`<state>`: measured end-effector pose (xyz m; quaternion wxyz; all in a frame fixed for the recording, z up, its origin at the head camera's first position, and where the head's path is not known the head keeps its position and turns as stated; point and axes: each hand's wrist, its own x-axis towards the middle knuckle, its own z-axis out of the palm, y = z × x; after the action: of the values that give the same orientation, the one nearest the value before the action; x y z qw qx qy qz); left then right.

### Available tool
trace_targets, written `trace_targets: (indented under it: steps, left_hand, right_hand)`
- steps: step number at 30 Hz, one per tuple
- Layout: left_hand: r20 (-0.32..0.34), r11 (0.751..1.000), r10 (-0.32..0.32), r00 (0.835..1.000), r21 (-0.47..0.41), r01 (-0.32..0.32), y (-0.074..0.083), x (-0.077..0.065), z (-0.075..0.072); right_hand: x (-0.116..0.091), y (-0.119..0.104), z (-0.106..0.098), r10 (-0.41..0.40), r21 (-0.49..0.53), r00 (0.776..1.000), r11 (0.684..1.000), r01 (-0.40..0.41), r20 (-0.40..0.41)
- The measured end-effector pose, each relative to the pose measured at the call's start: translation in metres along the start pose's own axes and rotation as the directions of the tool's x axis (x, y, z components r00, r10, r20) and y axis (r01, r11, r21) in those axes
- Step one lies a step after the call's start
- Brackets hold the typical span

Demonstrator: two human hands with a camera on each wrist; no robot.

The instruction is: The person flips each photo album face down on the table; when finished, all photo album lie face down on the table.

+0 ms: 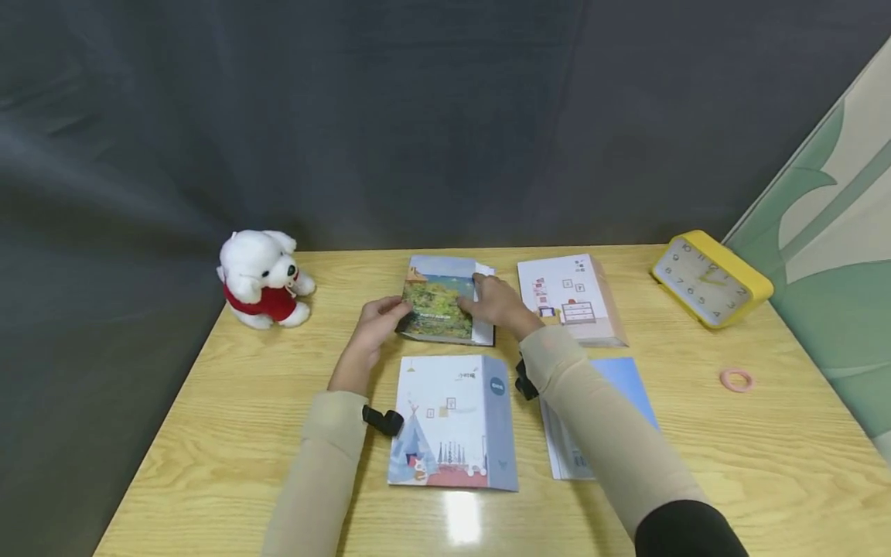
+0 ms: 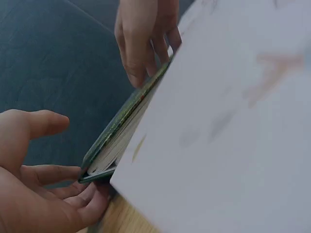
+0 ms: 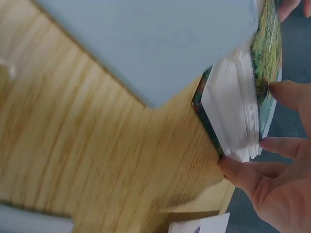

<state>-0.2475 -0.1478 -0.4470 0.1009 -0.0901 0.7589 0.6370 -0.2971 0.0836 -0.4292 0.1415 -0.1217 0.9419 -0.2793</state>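
Note:
A photo album (image 1: 435,298) with a painted green-and-yellow landscape cover lies near the back of the table. At its lower left corner is my left hand (image 1: 376,329); in the left wrist view the fingers (image 2: 90,208) touch the album's corner while the thumb stands apart from the cover. My right hand (image 1: 497,302) grips the right side. In the right wrist view its thumb (image 3: 289,92) lies on the front cover, one finger reaches the page edges and another touches the back cover. White pages (image 3: 233,107) show between the covers.
Nearest me lies a white tent-print book (image 1: 445,418). To the right are another white book (image 1: 567,302) and a blue one (image 1: 629,383), partly under the right forearm. A plush dog (image 1: 261,278) sits left; a yellow clock (image 1: 710,278) and pink ring (image 1: 736,380) lie right.

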Motion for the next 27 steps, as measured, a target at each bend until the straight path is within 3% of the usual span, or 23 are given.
trace_targets:
  steps: [7,13,22,24,27]
  left_hand:
    - [0.098,0.979,0.081,0.992,-0.194,-0.061,-0.002,-0.003,0.008]
    - [0.147,0.966,0.136,0.98,-0.24,-0.098,-0.01,-0.003,0.013]
    - [0.044,0.949,0.211,0.977,-0.247,-0.193,-0.007,-0.002,0.017]
    - [0.028,0.949,0.206,0.978,-0.249,-0.192,-0.005,-0.003,0.018]
    - [0.034,0.932,0.189,0.981,-0.321,-0.168,-0.002,-0.004,0.021]
  right_hand:
    - [0.0,0.004,-0.003,0.016,0.06,1.0,0.998,-0.016,0.005]
    - [-0.003,-0.001,-0.003,0.022,0.092,0.999,0.996,-0.019,-0.028]
    - [-0.002,0.001,0.0,0.031,0.185,0.998,0.982,-0.02,-0.056]
    - [-0.002,0.001,0.0,0.034,0.206,0.998,0.978,-0.02,-0.062]
    - [-0.005,0.001,-0.001,0.041,0.229,0.996,0.973,-0.021,-0.085]
